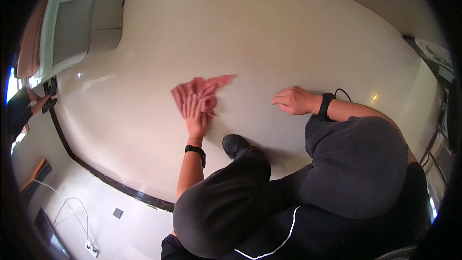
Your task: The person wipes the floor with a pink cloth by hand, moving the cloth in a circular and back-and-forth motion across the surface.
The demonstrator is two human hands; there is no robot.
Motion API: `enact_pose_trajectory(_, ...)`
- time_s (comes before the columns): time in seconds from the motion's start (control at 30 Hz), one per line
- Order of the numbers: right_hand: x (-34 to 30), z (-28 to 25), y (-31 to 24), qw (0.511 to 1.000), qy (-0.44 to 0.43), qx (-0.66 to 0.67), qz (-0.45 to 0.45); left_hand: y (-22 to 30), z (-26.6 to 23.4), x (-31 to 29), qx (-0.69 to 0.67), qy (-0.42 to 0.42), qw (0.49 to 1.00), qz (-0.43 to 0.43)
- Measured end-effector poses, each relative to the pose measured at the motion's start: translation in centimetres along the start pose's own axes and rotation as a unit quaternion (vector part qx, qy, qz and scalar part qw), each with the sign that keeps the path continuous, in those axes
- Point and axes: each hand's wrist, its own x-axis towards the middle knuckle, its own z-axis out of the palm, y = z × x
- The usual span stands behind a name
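A grey sofa stands upper left, and dark skirting borders the white wall.

The left grip hides part of the pink cloth under it. Can't see the palm of the right grip, and someone's legs get chopped off at the view's left edge.

On the floor, 1 cloth lies under the left hand, left of the right hand.
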Motion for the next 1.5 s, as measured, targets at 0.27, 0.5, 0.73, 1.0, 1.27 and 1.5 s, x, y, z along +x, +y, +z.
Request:
enact_pose_trajectory(0.27, -0.7, -2.0, 0.6, 0.996, 0.080, 0.009, 0.041, -1.7, 0.4, -3.9, 0.081, 0.176, 0.954, -0.227)
enact_pose_trajectory(0.5, -3.9, -4.3, 3.3, 0.927, 0.271, 0.112, 0.233, 3.7, 2.5, 7.2, -0.035, 0.092, 0.995, -0.032)
enact_pose_trajectory(0.73, -4.8, -3.3, 3.7, 0.917, 0.267, 0.155, 0.254, 11.5, 5.7, 11.9, -0.315, -0.150, 0.937, 0.034)
enact_pose_trajectory(1.0, -5.6, -3.4, 4.2, 0.926, 0.246, 0.146, 0.248, 18.9, 7.9, 6.9, -0.079, -0.232, 0.919, 0.309)
enact_pose_trajectory(1.27, -5.4, -3.6, 4.8, 0.925, 0.247, 0.154, 0.245, 13.1, 5.6, 6.2, -0.033, -0.117, 0.985, 0.118)
enact_pose_trajectory(1.5, -5.4, -3.1, 4.9, 0.928, 0.258, 0.140, 0.231, -1.2, 0.5, 4.1, 0.127, 0.094, 0.984, -0.079)
